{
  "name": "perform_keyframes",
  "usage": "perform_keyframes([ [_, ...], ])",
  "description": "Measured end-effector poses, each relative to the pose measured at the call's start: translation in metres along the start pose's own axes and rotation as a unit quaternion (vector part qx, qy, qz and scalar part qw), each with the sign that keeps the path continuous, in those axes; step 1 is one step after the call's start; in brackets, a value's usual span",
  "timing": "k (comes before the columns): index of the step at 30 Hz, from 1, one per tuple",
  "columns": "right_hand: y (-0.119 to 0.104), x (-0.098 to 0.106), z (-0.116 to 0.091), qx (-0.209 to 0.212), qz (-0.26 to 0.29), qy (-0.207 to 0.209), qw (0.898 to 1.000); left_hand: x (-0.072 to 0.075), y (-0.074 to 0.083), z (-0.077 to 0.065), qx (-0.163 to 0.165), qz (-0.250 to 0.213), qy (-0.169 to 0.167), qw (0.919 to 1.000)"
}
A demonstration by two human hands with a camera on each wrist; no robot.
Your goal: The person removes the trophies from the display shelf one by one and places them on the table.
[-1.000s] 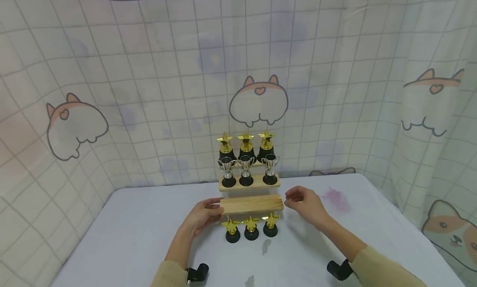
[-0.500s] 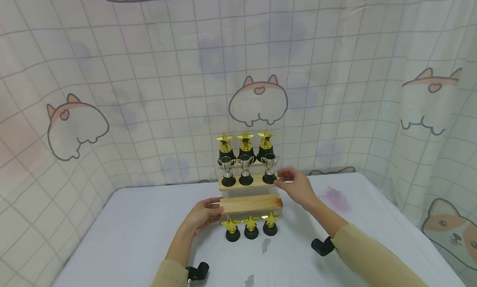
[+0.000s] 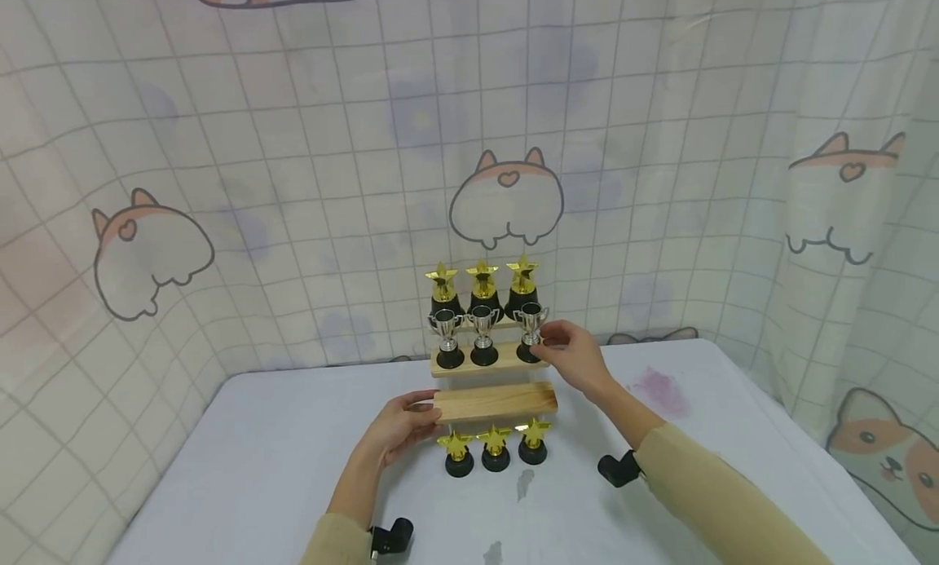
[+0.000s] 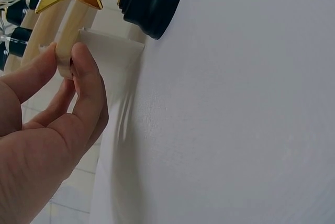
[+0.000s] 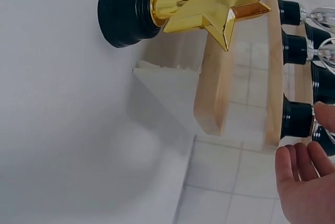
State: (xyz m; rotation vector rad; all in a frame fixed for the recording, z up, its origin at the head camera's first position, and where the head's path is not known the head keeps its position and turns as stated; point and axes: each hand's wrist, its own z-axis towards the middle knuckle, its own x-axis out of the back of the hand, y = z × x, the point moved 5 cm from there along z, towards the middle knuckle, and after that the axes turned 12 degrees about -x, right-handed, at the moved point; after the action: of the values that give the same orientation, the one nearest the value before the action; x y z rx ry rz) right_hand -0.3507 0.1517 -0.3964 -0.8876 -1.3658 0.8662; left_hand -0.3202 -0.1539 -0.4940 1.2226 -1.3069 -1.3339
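Left grip [image 3: 398, 428] pinched on edge of lowest shelf [image 3: 495, 402], right grip [image 3: 579, 359] at rightmost cup [image 3: 531, 324], hold unclear, tablecloth [image 3: 293, 443] either side

A pale, grid-lined curtain [image 3: 315, 182] is hanging behind the white table [image 3: 279, 451] and along both its sides. A rear-view cartoon animal print [image 3: 506, 214] is showing near the curtain's middle, while an orange-and-white dog print [image 3: 883, 463] is appearing at lower right. A pink stain [image 3: 663, 391] is marking the table's right side; grey patches [image 3: 525, 485] are lying nearer the front.
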Motion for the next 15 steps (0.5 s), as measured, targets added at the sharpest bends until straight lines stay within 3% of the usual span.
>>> perform_keyframes([
  [15,0.0039,-0.0064,0.0063,0.006,-0.011,0.003,1.000,-0.0008,0.0016,-0.0015,0.001,0.000,0.002,1.0000],
])
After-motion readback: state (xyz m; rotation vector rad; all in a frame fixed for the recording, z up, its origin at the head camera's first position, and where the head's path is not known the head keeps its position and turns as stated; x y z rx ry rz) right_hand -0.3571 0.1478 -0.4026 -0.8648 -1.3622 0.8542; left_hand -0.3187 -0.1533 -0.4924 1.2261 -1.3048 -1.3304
